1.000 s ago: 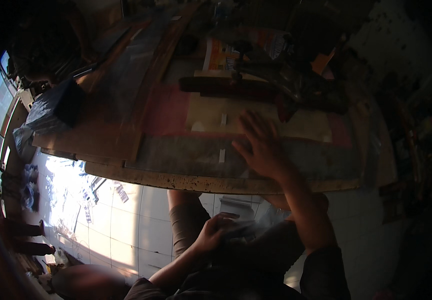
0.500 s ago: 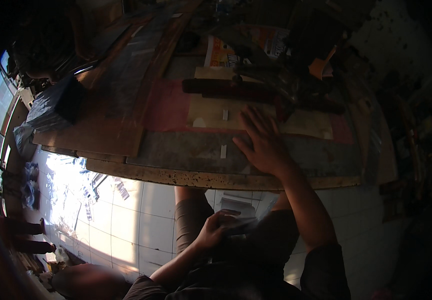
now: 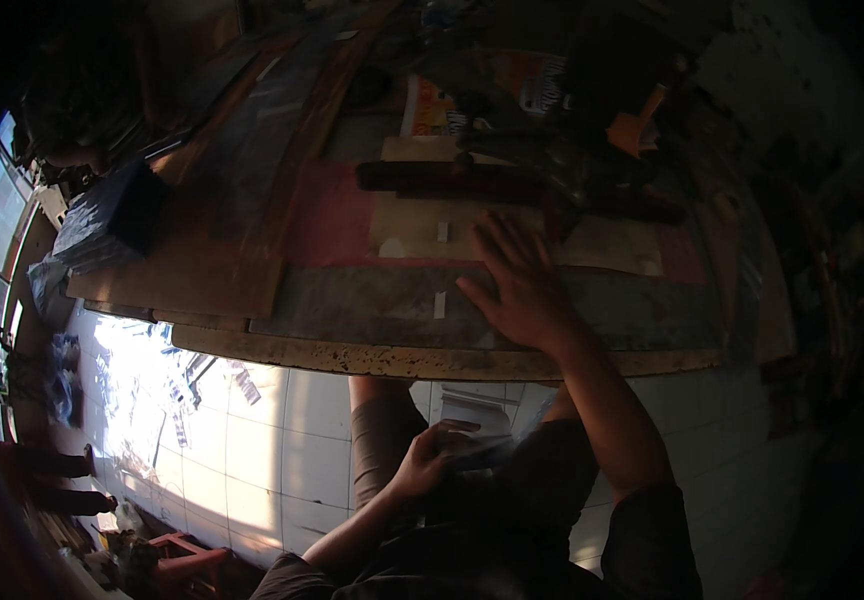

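My right hand [image 3: 524,295] lies palm down on the worktable, its fingers spread and holding nothing. Its fingertips reach the near edge of a cream sheet [image 3: 412,218], which lies over a pink sheet [image 3: 327,215]. Just beyond the fingers, a long dark bar [image 3: 422,180] with a dark machine-like part rests across the cream sheet. One small white strip [image 3: 443,232] sits on the cream sheet, another [image 3: 440,304] on the grey tabletop nearer me. Low over my lap, my left hand [image 3: 424,462] is closed on a dark flat thing [image 3: 480,452]; its kind is too dim to tell.
The table's worn front edge [image 3: 432,362] runs between me and the sheets. At left stand a brown board [image 3: 187,255] and a dark plastic-wrapped block [image 3: 112,215]. Scraps [image 3: 187,385] litter the sunlit tiles; a red stool [image 3: 187,560] is at lower left. An orange piece [image 3: 637,125] lies farther back.
The view has shifted slightly, so the tabletop things sit a little farther left. A blurred rounded shape at lower left is gone, and a red stool shows there. Both hands keep their poses.
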Tool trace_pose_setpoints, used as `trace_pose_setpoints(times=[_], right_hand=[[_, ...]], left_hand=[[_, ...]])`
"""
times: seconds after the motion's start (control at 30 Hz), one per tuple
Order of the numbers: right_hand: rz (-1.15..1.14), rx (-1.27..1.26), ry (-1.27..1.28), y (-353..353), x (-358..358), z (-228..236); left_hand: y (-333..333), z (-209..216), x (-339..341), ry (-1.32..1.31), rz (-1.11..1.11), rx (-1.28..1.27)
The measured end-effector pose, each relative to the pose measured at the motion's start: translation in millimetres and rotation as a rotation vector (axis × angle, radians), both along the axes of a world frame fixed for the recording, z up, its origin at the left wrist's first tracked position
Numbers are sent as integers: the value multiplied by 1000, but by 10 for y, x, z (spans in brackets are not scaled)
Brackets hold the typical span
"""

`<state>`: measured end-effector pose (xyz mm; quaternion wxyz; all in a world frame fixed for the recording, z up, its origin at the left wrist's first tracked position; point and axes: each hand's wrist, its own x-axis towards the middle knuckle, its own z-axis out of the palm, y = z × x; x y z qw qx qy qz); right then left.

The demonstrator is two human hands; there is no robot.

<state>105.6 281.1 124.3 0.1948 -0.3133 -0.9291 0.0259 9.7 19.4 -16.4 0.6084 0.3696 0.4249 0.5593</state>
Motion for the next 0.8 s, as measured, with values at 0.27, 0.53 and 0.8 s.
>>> trace_pose_setpoints(times=[0.27,0.53,0.8], right_hand=[[-5,-23,30,-16,20,-7],[1,33,48,-27,42,19],[59,-111,48,-994,530,238]], left_hand=[[8,151,14,-32,-46,-76],[39,181,17,22,5,-75],[22,394,-55,-17,34,-141]])
